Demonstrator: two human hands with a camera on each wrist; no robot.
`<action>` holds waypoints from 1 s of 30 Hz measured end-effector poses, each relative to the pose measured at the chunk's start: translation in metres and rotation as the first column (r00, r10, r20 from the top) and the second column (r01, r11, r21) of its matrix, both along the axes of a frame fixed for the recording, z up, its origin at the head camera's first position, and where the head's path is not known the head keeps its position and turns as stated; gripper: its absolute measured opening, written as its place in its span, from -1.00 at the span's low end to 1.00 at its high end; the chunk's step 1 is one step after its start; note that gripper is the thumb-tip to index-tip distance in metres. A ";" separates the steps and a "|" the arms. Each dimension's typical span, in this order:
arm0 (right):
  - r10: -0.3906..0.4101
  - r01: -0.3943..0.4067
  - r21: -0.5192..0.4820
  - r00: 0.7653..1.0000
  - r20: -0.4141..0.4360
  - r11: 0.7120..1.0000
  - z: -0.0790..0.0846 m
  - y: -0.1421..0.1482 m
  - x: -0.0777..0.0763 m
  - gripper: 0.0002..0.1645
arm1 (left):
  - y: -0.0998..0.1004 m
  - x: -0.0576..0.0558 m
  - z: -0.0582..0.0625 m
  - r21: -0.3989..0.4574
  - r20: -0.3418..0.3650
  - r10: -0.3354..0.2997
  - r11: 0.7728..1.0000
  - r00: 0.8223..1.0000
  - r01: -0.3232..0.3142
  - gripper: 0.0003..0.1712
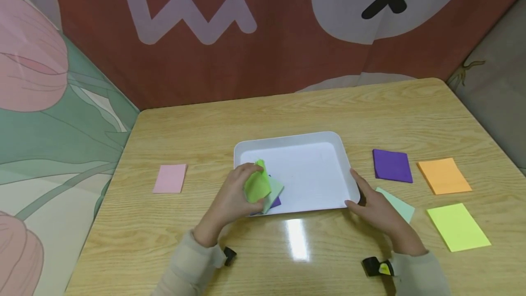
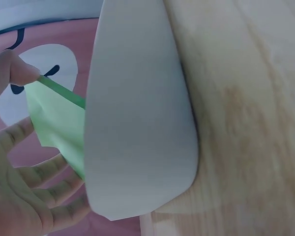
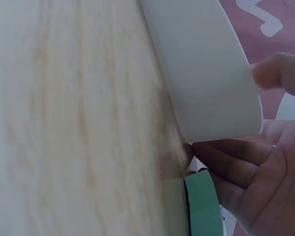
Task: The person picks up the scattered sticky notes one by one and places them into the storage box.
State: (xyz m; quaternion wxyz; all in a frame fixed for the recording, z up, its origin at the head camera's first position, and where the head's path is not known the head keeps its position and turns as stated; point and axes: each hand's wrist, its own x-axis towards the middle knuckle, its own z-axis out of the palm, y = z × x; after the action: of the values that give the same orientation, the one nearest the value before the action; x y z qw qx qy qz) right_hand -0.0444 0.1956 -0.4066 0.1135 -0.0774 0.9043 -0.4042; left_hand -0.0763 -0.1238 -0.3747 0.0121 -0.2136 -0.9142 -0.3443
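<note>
So the left hand (image 1: 234, 191) has a lime-green paper square (image 1: 256, 186) pinched between thumb and fingers, partly curled round it rather than balled up; from the left wrist cam the thumb is at the square's top edge and the other fingers are spread out behind it; the square is tilted up over the near left corner of a white tray (image 1: 312, 172), poking above the wall, and I can't tell if its lower edge is touching anything in there; right by it, inside the tray, there's a mint square (image 1: 274, 191) lying at an angle partly over a dark purple square (image 1: 277, 202), with the rest of the tray floor showing plain white; the right hand (image 1: 376, 209) is curled round the near right corner of the tray, thumb on the near side and fingers along the right wall, so it's got hold of the tray; the tray itself sits around the middle of a wood-grain table (image 1: 185, 140); off to the left, well apart from it, is a pink pad (image 1: 170, 179); over on the right there's a purple pad (image 1: 392, 166), an orange pad (image 1: 445, 176), a yellow pad (image 1: 458, 227) nearer the person, and a mint pad (image 1: 400, 205) partly hidden by the right hand and forearm; behind the table hangs a red-brown backdrop (image 1: 205, 76) with a pale zigzag on it.
</note>
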 end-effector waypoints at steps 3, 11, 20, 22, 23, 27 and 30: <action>0.000 0.000 -0.004 1.000 0.001 1.000 0.000 0.000 0.000 -0.04 | 0.002 0.000 -0.002 -0.015 0.007 -0.009 1.000 1.000 0.009 -0.29; -0.001 0.001 -0.006 1.000 -0.004 1.000 -0.001 0.001 0.000 -0.04 | 0.004 0.000 -0.005 -0.045 0.016 -0.028 0.999 0.999 0.029 -0.29; -0.001 0.001 -0.028 1.000 -0.007 1.000 -0.004 0.002 0.000 -0.05 | 0.005 0.000 -0.011 -0.097 0.017 -0.019 0.995 1.000 0.021 -0.28; -0.002 0.002 -0.029 1.000 -0.008 1.000 -0.005 0.002 0.000 -0.05 | 0.005 -0.001 -0.012 -0.110 0.021 -0.015 0.994 1.000 0.017 -0.27; -0.002 0.002 -0.030 1.000 -0.006 1.000 -0.005 0.002 0.000 -0.04 | 0.005 -0.001 -0.013 -0.117 0.021 -0.013 0.993 1.000 0.015 -0.26; -0.006 0.006 -0.030 1.000 0.000 1.000 -0.006 0.002 0.000 -0.05 | 0.007 -0.001 -0.014 -0.153 0.026 -0.001 0.988 1.000 0.005 -0.25; -0.007 0.007 -0.027 1.000 -0.001 1.000 -0.006 0.002 -0.001 -0.05 | 0.008 -0.001 -0.014 -0.180 0.021 -0.006 0.984 1.000 0.009 -0.26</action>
State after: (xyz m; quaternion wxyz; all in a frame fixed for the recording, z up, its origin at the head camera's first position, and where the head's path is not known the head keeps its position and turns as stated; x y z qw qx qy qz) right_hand -0.0450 0.1979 -0.4122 0.1107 -0.0760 0.8991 -0.4167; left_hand -0.0771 -0.1161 -0.3883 -0.0179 -0.2138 -0.9408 -0.2625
